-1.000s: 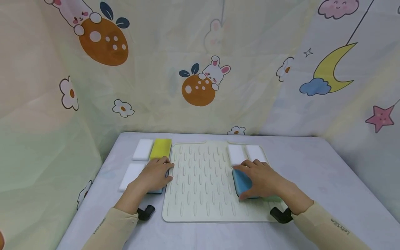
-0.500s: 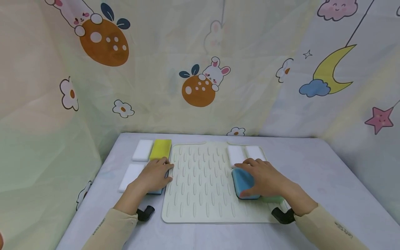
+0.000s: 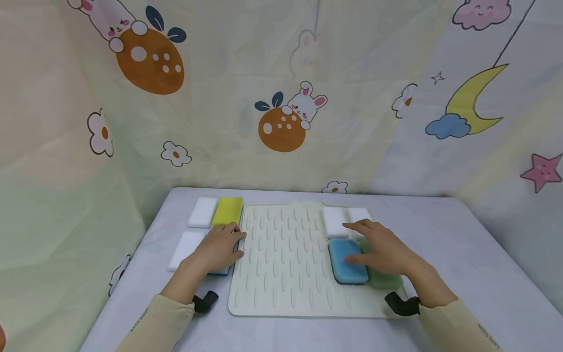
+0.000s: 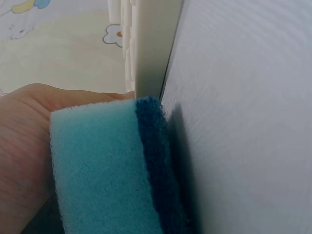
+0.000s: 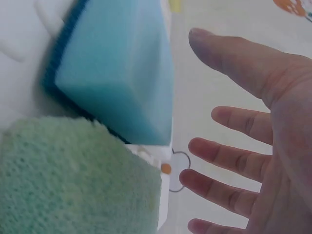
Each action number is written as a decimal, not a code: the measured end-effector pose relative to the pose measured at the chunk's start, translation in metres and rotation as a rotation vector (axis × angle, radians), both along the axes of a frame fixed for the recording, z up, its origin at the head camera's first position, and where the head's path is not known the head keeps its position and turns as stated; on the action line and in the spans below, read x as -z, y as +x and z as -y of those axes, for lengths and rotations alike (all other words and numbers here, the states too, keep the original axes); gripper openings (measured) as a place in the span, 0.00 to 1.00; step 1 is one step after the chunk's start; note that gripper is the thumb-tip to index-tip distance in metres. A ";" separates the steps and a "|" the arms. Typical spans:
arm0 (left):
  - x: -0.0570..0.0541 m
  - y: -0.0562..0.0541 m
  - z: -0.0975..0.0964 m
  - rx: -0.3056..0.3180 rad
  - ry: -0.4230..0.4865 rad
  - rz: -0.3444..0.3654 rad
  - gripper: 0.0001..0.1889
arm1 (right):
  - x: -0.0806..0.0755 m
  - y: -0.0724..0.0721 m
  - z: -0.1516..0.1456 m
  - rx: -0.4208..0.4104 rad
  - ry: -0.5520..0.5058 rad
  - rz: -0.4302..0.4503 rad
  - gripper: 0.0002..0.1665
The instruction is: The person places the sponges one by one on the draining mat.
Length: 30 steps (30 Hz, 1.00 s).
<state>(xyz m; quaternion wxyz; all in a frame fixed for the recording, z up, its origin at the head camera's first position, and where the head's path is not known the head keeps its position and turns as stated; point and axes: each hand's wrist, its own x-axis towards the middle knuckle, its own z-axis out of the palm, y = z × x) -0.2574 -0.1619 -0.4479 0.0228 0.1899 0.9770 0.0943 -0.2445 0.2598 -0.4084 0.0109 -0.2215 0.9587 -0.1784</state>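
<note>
A blue sponge (image 3: pixel 348 261) with a dark scouring layer underneath lies on the ribbed white mat (image 3: pixel 281 254). My right hand (image 3: pixel 384 247) hovers over its right side and over the green sponge (image 3: pixel 386 278). In the right wrist view, that hand's fingers (image 5: pixel 229 183) are spread and stand apart from both sponges. My left hand (image 3: pixel 217 249) rests at the mat's left edge, its fingertips touching the rim. Partly hidden beneath it is another blue sponge (image 4: pixel 102 165), standing out clearly in the left wrist view. The left fingertips are mostly hidden in that view.
Two white sponges (image 3: pixel 335 222) lie at the mat's back right. Left of the mat are a yellow sponge (image 3: pixel 227 211) and white sponges (image 3: pixel 203 212). A cloth-covered table (image 3: pixel 440 234) carries everything, with a patterned curtain (image 3: pixel 220 122) behind.
My right hand has let go of the blue sponge, lifted and shifted right, uncovering more of it and of the green sponge. The left hand has stayed at the mat's edge.
</note>
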 end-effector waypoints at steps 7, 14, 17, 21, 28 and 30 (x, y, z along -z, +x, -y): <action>0.001 0.000 -0.004 0.009 0.021 0.008 0.26 | 0.008 -0.001 -0.018 0.028 -0.141 0.024 0.44; 0.002 -0.001 0.000 -0.010 0.014 0.007 0.26 | 0.004 -0.007 -0.022 -0.017 -0.212 -0.024 0.38; 0.001 -0.001 0.001 -0.013 0.008 0.004 0.26 | 0.000 -0.008 -0.025 -0.002 -0.228 -0.021 0.36; 0.001 -0.001 -0.003 -0.003 0.019 0.006 0.26 | -0.005 -0.004 -0.034 0.022 -0.238 -0.037 0.34; 0.004 -0.004 -0.001 -0.002 0.010 -0.005 0.27 | -0.007 -0.007 -0.044 0.015 -0.242 -0.075 0.36; 0.005 -0.003 0.004 -0.009 -0.002 -0.009 0.28 | -0.006 -0.012 -0.045 0.016 -0.248 -0.067 0.36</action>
